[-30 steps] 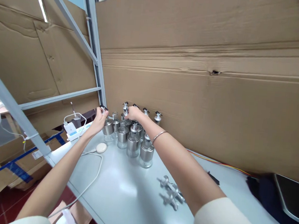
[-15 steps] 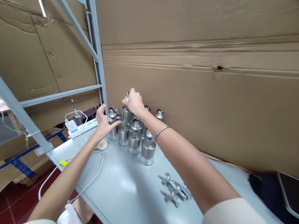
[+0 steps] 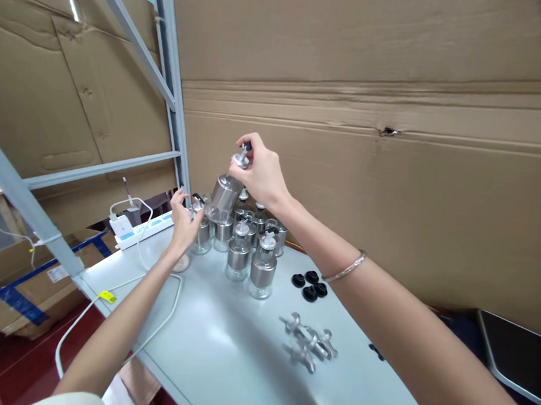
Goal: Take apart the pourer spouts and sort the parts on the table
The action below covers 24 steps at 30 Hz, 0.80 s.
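My right hand (image 3: 264, 171) is closed around the silver-capped neck of a glass bottle with a metal band (image 3: 225, 194). That bottle is lifted and tilted above the others, its base down to the left. My left hand (image 3: 185, 224) is open, thumb and fingers apart, beside the leftmost standing bottle (image 3: 201, 237); whether it touches that bottle I cannot tell. Several similar bottles stand grouped below, among them a front one (image 3: 262, 273) with a silver cap. The lifted bottle hides part of the group.
Black round caps (image 3: 309, 287) and silver metal pieces (image 3: 310, 343) lie on the grey table (image 3: 220, 361). At the left are a white power strip (image 3: 144, 233) and its cable. Cardboard (image 3: 369, 191) walls the back; a grey metal post (image 3: 174, 89) stands at the left.
My right hand has raised the bottle out of the group and tilted it, moving up and to the right. The left hand has shifted slightly left, its fingers less spread.
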Each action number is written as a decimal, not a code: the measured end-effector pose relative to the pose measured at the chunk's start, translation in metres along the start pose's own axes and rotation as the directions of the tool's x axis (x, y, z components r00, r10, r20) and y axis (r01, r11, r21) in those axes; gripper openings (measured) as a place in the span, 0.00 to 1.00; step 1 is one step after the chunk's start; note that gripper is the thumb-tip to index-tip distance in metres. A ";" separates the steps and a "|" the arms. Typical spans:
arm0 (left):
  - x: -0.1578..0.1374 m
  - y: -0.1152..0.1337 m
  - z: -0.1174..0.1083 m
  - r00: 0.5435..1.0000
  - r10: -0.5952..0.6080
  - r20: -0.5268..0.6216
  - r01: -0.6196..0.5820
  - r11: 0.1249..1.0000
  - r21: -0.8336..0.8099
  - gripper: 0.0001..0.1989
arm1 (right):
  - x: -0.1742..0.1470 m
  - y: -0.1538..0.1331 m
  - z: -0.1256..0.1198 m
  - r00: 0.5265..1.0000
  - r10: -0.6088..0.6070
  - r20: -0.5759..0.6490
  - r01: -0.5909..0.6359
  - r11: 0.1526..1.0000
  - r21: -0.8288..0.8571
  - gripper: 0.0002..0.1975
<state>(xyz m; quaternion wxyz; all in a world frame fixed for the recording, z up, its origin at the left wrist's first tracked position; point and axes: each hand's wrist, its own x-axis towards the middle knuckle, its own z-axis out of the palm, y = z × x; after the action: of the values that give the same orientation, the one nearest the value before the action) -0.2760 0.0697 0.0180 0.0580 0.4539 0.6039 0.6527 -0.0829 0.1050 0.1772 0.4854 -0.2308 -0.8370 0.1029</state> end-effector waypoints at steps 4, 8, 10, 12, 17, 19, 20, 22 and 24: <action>0.017 -0.020 -0.007 0.967 -0.226 0.114 0.243 0.956 -0.162 0.25 | -0.007 -0.002 0.016 0.953 0.092 0.288 -0.067 0.993 -0.095 0.16; 0.021 -0.030 0.001 0.909 -0.321 0.267 0.390 0.880 -0.270 0.34 | -0.012 0.003 0.038 0.873 0.168 0.458 -0.088 0.978 -0.191 0.17; 0.020 -0.033 0.006 0.888 -0.350 0.298 0.438 0.841 -0.317 0.34 | -0.014 0.011 0.048 0.835 0.207 0.510 -0.105 0.970 -0.221 0.17; 0.019 -0.034 0.008 0.873 -0.380 0.307 0.475 0.805 -0.356 0.31 | -0.015 0.018 0.055 0.805 0.242 0.542 -0.127 0.962 -0.240 0.17; 0.022 -0.034 0.004 0.837 -0.443 0.322 0.546 0.723 -0.424 0.25 | -0.013 0.017 0.044 0.802 0.276 0.530 -0.195 0.959 -0.203 0.19; 0.023 -0.034 0.003 0.818 -0.467 0.337 0.575 0.691 -0.438 0.24 | -0.021 0.009 0.025 0.857 0.270 0.440 -0.236 0.963 -0.131 0.21; 0.024 -0.034 0.003 0.807 -0.480 0.345 0.591 0.674 -0.443 0.23 | -0.029 0.005 0.014 0.894 0.280 0.349 -0.267 0.960 -0.085 0.21; 0.023 -0.036 0.004 0.787 -0.506 0.354 0.617 0.645 -0.451 0.23 | -0.055 0.001 -0.008 0.889 0.457 0.032 -0.445 0.845 0.296 0.22; 0.022 -0.037 0.006 0.773 -0.529 0.349 0.634 0.620 -0.463 0.21 | -0.088 0.003 -0.023 0.674 0.738 0.024 -0.613 0.540 0.577 0.25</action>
<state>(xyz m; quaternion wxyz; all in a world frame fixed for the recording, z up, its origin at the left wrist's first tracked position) -0.3024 0.0983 -0.0025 0.4499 0.2521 0.4931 0.7006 -0.0250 0.0639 0.1200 0.5410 -0.4003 -0.5558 0.4881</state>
